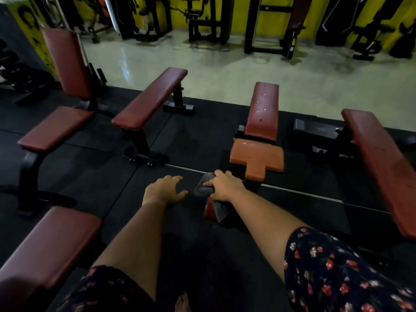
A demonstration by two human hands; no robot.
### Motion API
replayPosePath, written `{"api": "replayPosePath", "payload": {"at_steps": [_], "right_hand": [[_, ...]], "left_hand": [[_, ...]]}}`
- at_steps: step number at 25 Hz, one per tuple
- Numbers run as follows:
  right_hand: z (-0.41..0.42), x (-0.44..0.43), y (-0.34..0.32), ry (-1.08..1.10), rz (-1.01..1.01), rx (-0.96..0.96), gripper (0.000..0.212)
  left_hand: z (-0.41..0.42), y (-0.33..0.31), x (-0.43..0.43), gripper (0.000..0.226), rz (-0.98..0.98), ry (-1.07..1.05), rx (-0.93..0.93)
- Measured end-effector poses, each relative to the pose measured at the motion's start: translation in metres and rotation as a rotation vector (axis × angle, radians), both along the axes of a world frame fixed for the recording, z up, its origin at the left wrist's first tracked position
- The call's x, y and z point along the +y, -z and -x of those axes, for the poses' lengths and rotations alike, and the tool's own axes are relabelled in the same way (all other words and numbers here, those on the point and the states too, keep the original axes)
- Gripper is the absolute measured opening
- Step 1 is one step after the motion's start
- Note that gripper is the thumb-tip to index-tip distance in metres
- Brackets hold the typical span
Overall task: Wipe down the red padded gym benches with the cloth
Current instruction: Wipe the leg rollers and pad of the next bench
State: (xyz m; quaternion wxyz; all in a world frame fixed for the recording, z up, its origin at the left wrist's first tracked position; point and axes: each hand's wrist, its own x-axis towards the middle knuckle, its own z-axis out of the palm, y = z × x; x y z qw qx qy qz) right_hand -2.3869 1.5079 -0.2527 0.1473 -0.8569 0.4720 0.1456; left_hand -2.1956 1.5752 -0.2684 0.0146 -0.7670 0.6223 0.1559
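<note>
Right hand (225,186) gripping the grey cloth (202,188), bunched on top of a small red pad (209,210) at the near end of the orange-seat bench (256,155). Left hand (165,190) loose, fingers spread, over the black floor mat (108,176). More red benches (148,100) either side.

Open lane of black floor mat (191,143) between flat bench (149,97) and adjustable bench (262,113). Flat bench's wheeled foot (148,159) juts into the lane's edge. Under left hand (165,191): bare mat, sides free. Ahead of right hand (225,186), gripping cloth (202,188): orange seat (256,157), near; low red pad (209,210) beneath. Far right bounded by long bench (382,163), lower left by near bench (51,242).
</note>
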Motion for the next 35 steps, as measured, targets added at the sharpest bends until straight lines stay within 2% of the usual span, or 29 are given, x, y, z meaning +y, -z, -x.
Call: {"api": "replayPosePath", "payload": {"at_steps": [6,12,19,26,35], "right_hand": [[-0.090,-0.023,-0.006,-0.006,-0.024,-0.076,0.048],[-0.128,-0.041,-0.009,0.008,0.045,-0.095,0.045],[-0.177,-0.083,0.002,0.095,0.016,-0.154,0.046],[-0.245,-0.174,0.017,-0.006,-0.030,-0.144,0.044],[-0.294,-0.335,-0.003,-0.015,0.032,-0.116,0.047]], "left_hand": [[-0.089,-0.011,-0.023,0.064,0.028,-0.100,0.023],[-0.132,-0.011,-0.040,0.064,0.028,-0.145,0.094],[-0.169,-0.015,-0.080,0.061,0.011,-0.093,0.000],[-0.228,0.003,-0.151,0.060,-0.069,-0.101,-0.088],[-0.283,-0.016,-0.315,0.062,0.025,-0.127,-0.061]]}}
